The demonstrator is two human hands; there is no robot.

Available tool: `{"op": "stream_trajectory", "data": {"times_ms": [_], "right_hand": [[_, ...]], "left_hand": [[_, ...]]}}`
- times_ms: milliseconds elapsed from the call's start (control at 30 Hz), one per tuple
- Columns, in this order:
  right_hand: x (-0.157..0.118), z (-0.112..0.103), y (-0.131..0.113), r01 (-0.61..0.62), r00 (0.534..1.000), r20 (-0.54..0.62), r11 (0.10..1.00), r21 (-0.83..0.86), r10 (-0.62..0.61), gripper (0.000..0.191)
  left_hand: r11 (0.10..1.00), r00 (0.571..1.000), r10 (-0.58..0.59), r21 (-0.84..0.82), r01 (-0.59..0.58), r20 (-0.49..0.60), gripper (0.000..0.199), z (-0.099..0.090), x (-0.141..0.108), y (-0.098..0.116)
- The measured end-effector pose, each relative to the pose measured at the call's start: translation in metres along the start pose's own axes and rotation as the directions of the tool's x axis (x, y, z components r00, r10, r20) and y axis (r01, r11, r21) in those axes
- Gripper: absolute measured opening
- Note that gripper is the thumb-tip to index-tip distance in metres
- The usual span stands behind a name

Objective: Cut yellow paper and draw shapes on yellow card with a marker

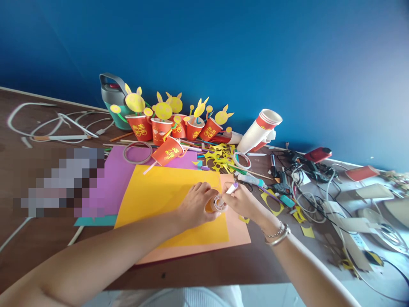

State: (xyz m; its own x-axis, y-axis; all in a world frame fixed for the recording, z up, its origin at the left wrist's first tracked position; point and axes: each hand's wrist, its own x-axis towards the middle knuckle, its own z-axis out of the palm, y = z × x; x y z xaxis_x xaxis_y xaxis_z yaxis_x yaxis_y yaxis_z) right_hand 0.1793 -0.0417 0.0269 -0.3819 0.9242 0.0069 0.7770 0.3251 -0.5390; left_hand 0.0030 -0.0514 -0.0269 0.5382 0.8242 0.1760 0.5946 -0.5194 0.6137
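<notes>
My left hand (198, 202) is closed round a small see-through roll of tape (219, 204), which sits on the yellow paper sheet (153, 200). In my right hand (244, 200) is a white marker with a purple end (232, 188), its lower tip hidden by the fingers close to the roll. Beneath the yellow sheet lies a peach sheet (239, 236), and a purple sheet (119, 164) is further left. A red paper cup (168, 152) lies tipped over on the sheets, near a second tape roll (138, 152).
Along the blue wall stand several red cups with yellow rabbit figures (162, 110), a grey-green jug (113, 98) and a leaning stack of paper cups (259, 130). Yellow paper scraps (220, 157) lie behind my hands. Cables and a power strip (348, 234) crowd the right.
</notes>
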Motion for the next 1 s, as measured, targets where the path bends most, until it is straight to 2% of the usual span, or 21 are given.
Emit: {"op": "stream_trajectory", "data": {"times_ms": [67, 167, 300, 400, 600, 767, 833, 900, 967, 1000], "right_hand": [[-0.008, 0.002, 0.001, 0.045, 0.999, -0.009, 0.996, 0.072, -0.044, 0.015], [-0.018, 0.004, 0.002, 0.178, 0.983, -0.069, 0.978, 0.106, -0.171, 0.014], [-0.026, 0.006, 0.004, 0.3, 0.949, -0.107, 0.954, 0.029, -0.295, 0.015], [-0.028, 0.006, 0.002, 0.36, 0.922, -0.116, 0.928, -0.091, -0.369, 0.015], [-0.028, 0.009, -0.007, 0.382, 0.895, -0.103, 0.865, -0.327, -0.434, 0.013], [-0.022, 0.012, -0.015, 0.268, 0.924, -0.155, 0.88, -0.392, -0.35, 0.012], [-0.019, 0.005, -0.014, 0.202, 0.948, -0.183, 0.936, -0.289, -0.261, 0.013], [-0.018, -0.008, -0.01, 0.125, 0.978, -0.164, 0.991, -0.038, -0.13, 0.014], [-0.02, -0.023, -0.003, 0.022, 0.996, -0.087, 0.965, 0.262, 0.001, 0.017], [-0.022, -0.028, 0.0, -0.014, 0.998, -0.053, 0.935, 0.355, 0.035, 0.021]], "left_hand": [[1.0, 1.0, -0.008, 0.007, 0.008, 0.0, 0.04, 0.0, 0.0, 0.001], [1.0, 1.0, -0.004, 0.011, 0.004, -0.004, 0.038, 0.0, 0.0, 0.001], [1.0, 1.0, 0.003, 0.003, -0.003, -0.012, 0.036, -0.002, 0.0, 0.001], [1.0, 1.0, -0.007, 0.004, 0.007, -0.009, 0.036, -0.002, 0.0, 0.002], [0.999, 1.0, 0.003, 0.033, -0.002, -0.026, 0.033, -0.001, 0.0, 0.002], [0.999, 1.0, 0.018, 0.04, -0.018, -0.011, 0.035, -0.001, -0.002, 0.0], [0.999, 1.0, 0.023, 0.04, -0.023, -0.017, 0.035, -0.002, -0.002, 0.0], [0.999, 0.999, 0.029, 0.03, -0.028, -0.037, 0.037, -0.002, -0.002, 0.0], [0.999, 0.998, 0.035, 0.008, -0.034, -0.052, 0.039, -0.003, -0.002, 0.0], [0.999, 0.998, 0.036, -0.001, -0.036, -0.054, 0.039, -0.003, -0.001, 0.0]]}}
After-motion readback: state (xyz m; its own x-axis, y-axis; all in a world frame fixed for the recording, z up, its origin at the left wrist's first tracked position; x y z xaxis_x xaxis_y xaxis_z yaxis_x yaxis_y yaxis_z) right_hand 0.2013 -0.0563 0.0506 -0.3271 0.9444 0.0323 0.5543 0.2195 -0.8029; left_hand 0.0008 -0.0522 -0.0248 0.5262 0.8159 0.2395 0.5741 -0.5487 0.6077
